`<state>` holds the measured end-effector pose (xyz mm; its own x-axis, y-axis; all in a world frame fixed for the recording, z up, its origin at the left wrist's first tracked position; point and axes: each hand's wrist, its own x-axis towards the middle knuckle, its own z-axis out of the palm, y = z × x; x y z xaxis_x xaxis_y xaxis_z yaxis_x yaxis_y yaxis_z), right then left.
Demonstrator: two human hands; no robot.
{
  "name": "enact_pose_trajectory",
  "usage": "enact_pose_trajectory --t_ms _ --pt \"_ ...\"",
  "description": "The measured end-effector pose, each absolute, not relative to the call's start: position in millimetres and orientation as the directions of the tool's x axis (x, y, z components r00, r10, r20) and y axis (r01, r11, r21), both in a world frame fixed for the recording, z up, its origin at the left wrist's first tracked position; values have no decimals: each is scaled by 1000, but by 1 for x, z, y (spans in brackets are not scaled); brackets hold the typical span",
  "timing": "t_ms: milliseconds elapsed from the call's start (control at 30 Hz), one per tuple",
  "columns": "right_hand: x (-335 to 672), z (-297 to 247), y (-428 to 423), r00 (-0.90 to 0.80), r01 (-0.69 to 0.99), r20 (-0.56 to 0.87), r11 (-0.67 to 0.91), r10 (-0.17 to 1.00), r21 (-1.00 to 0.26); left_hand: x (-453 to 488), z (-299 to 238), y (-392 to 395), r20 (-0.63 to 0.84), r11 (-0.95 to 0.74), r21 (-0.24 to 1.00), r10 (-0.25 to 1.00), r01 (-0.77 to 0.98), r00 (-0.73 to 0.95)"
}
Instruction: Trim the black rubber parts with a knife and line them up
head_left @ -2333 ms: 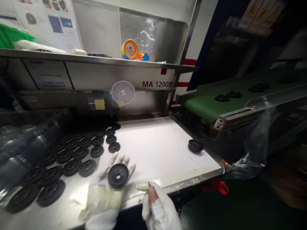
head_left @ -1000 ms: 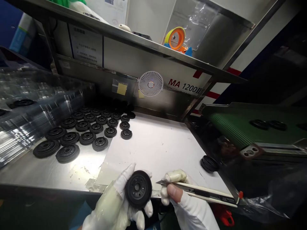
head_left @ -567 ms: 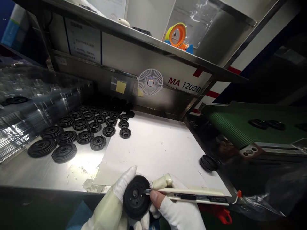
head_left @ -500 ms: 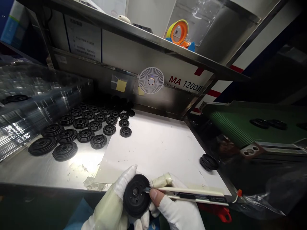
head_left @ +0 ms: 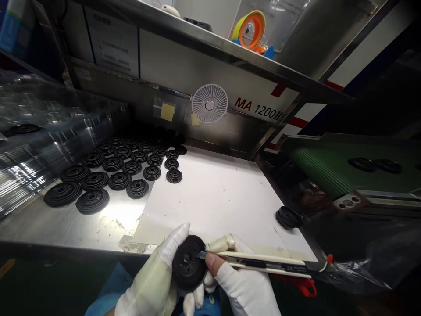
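Below the near edge of the table, my left hand (head_left: 154,270), in a white glove with pale coated areas, grips a round black disc part (head_left: 189,263) by its rim. The disc is tilted, its face with a centre hole and small holes turned up. My right hand (head_left: 241,276), in a white glove with the thumb tip bare, is closed on a slim white utility knife (head_left: 269,263) with a dark strip along its body. Its short grey tip touches or nearly touches the disc's face near the centre. Some right-hand fingers are hidden behind the disc.
Several similar black discs (head_left: 113,163) stand in rows on the metal table at left. White paper (head_left: 223,197) covers the middle, with a small stack of black rings (head_left: 288,217) at its right. Clear plastic trays (head_left: 39,153) are at far left, a green conveyor (head_left: 332,153) at right.
The whole scene has shifted slightly upward as the head moved. Both hands keep hold of the disc and the knife, and the knife tip stays at the disc's face.
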<state>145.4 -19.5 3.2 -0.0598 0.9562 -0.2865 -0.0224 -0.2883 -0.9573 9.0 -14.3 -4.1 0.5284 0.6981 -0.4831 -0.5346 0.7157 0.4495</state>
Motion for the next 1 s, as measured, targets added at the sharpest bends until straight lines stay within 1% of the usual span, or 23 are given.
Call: enact_pose_trajectory --t_ms 200,433,567,1000 --pt "145 3 -19 -30 -13 -277 -278 960 -961 7 -11 -14 -436 717 380 696 -584 570" --pt "146 3 -17 -35 -16 -303 -304 952 -953 10 -8 -12 -435 688 430 725 -585 534" --pt "144 1 -16 -77 -30 -334 -337 939 -941 12 -9 -15 -426 668 445 744 -597 515" --pt "141 2 -19 -93 -40 -357 -362 929 -931 10 -16 -13 -420 682 433 731 -590 537"
